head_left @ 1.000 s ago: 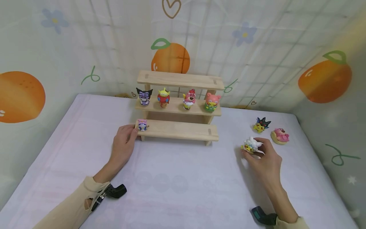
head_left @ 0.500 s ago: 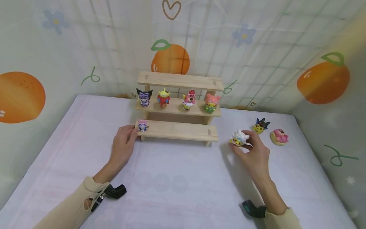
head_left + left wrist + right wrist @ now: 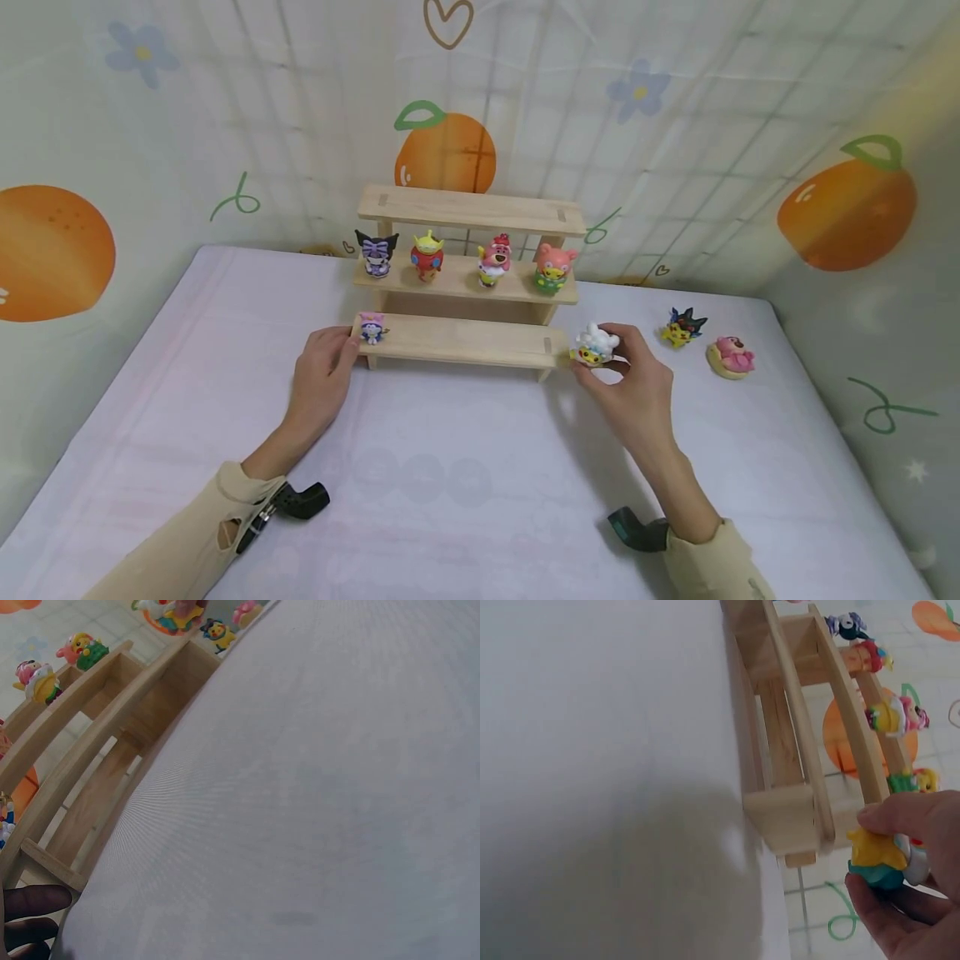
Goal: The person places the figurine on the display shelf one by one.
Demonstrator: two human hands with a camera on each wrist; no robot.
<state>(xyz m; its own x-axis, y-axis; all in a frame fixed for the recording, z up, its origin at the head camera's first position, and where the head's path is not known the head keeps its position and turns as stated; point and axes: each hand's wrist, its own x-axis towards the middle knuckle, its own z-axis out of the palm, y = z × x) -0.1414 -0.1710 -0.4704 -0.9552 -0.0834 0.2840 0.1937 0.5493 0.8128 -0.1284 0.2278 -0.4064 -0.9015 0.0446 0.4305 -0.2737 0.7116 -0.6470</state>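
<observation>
My right hand (image 3: 636, 390) pinches a small figurine with a white hood and yellow face (image 3: 596, 345) between thumb and fingers, right at the right end of the lowest step of a wooden three-step display stand (image 3: 465, 342). In the right wrist view its yellow star-shaped part and teal base show. My left hand (image 3: 321, 371) holds the left end of the lowest step, beside a small pink-and-purple figurine (image 3: 372, 328). Along the middle step stand a black-and-purple figurine (image 3: 377, 254), a green-headed alien figurine (image 3: 427, 257), a pink bear figurine (image 3: 494, 261) and a coral-hooded figurine (image 3: 554, 268).
On the white tablecloth (image 3: 450, 483) at right lie a yellow figurine with a black hood (image 3: 682, 327) and a pink figurine on a cream base (image 3: 731, 357). A curtain printed with oranges (image 3: 446, 150) hangs close behind the stand's top step (image 3: 472, 208).
My right hand has carried the white-hooded figurine leftward from near the two loose figurines to the stand's right end. My left hand stays at the stand's left end.
</observation>
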